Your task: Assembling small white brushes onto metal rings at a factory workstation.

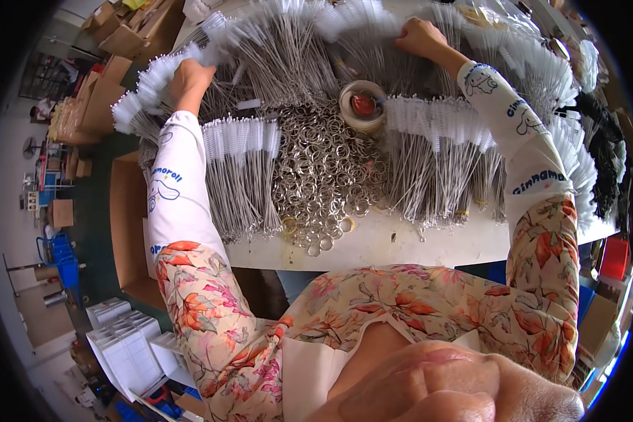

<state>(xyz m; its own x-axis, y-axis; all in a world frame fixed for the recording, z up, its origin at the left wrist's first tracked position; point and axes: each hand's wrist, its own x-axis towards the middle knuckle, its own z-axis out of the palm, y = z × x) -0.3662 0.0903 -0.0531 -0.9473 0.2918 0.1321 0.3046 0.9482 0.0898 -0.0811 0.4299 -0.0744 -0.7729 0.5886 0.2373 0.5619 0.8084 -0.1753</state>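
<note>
My left hand (191, 79) is at the left end of the table, its curled fingers down among the white bristles of thin wire brushes (144, 98). What those fingers hold, if anything, is hidden. At the back right, my right hand (422, 39) is closed at a blurred bunch of the same brushes (362, 24), bristle ends beside its fingers. Between my arms lies a heap of metal split rings (323, 169). Neat rows of brushes, bristles away from me, flank it on the left (240, 176) and right (436, 162).
A tape roll (362, 105) with something red inside stands behind the rings. More brushes cover the far part of the white table (359, 250). Black-bristled brushes (601, 155) lie at the right edge. An open carton (130, 218) and white crates (130, 344) stand to the left.
</note>
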